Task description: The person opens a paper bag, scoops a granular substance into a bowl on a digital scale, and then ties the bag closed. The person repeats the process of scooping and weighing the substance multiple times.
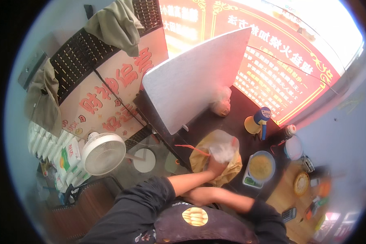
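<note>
A yellow bag (pixel 201 160) lies on the dark counter (pixel 232 118), with a crumpled clear plastic bag (pixel 223 146) on top of it. My left hand (pixel 215 166) reaches from the lower left and grips the yellow bag at its near edge, just under the clear plastic. My right hand (pixel 197 197) is drawn in close to my body, below the left forearm. It is blurred and I cannot tell what its fingers hold.
A bowl of yellow powder (pixel 261 166) sits on a small scale right of the bag. Behind it stand a yellow and blue megaphone (pixel 258 120), a round lid (pixel 293 147) and a tied plastic bag (pixel 221 101). A white panel (pixel 191 81) leans at the counter's left; a white fan (pixel 103 152) stands lower left.
</note>
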`<state>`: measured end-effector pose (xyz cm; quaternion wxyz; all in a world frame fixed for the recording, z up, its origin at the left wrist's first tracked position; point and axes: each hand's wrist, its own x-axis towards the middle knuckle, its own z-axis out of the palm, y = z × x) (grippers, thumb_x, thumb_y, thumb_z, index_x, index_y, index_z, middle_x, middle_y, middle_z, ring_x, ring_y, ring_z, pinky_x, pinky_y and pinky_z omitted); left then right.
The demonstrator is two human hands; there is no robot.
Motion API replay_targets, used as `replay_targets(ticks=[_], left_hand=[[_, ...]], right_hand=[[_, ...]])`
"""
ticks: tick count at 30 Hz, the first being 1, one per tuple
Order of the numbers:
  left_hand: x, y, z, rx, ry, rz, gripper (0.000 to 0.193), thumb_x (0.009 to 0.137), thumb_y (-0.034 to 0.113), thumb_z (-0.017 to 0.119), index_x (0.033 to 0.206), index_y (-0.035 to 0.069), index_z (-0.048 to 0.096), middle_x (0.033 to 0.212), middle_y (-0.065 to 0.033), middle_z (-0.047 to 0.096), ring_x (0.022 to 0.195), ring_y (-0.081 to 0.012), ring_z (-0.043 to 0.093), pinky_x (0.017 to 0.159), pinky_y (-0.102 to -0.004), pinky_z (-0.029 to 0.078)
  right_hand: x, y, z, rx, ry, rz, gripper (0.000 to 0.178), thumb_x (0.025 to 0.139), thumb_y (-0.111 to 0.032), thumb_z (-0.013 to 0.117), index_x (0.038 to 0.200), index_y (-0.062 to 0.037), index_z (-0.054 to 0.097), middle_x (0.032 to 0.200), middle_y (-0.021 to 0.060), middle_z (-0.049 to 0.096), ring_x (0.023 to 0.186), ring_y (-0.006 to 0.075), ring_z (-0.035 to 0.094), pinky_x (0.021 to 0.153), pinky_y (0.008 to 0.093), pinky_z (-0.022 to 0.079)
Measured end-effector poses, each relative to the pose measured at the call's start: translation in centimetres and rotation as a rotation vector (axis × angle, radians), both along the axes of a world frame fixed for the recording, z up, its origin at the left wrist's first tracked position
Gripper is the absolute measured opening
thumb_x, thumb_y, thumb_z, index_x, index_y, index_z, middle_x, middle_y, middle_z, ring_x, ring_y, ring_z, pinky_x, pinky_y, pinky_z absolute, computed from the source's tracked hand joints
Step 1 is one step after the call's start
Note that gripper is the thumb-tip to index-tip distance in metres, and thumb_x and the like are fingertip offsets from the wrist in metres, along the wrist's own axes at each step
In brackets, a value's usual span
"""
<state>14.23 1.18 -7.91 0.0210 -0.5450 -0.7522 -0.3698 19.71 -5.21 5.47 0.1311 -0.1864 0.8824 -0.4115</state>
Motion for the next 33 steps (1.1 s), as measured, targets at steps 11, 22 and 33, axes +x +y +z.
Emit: replay_targets(ticks=[11, 22, 33], left_hand=[[0.7, -2.4, 1.2, -0.171, -0.514, -0.024, 0.058, 0.103, 0.031, 0.071, 0.152, 0.008, 0.049, 0.145, -0.0114, 0.062, 0.136, -0.0197, 0.061, 0.110, -0.0382, 0.049], [1.3, -2.6, 3.1, -0.346, -0.557, -0.046, 0.051, 0.098, 0.034, 0.069, 0.141, 0.008, 0.061, 0.141, -0.0172, 0.065, 0.136, -0.0313, 0.060, 0.116, -0.0422, 0.044], [-2.8, -3.7, 3.0, 0.129, -0.112, -0.568, 0.028, 0.090, 0.017, 0.074, 0.116, 0.009, 0.067, 0.116, -0.0143, 0.071, 0.114, -0.0304, 0.067, 0.101, -0.0447, 0.049]], right_hand=[[-7.2, 13.0, 7.8, 0.312, -0.042, -0.291, 0.027, 0.094, -0.031, 0.076, 0.105, -0.0066, 0.082, 0.112, 0.0146, 0.067, 0.101, 0.0358, 0.073, 0.089, 0.0465, 0.058], [-7.9, 14.4, 7.5, 0.179, -0.392, -0.030, 0.039, 0.104, -0.038, 0.068, 0.116, -0.0027, 0.079, 0.107, 0.0177, 0.079, 0.090, 0.0261, 0.075, 0.082, 0.0396, 0.058], [-1.7, 22.8, 3.8, -0.386, -0.066, -0.905, 0.024, 0.104, -0.016, 0.065, 0.110, 0.0026, 0.078, 0.092, 0.0037, 0.073, 0.076, 0.0096, 0.065, 0.066, 0.0284, 0.053]])
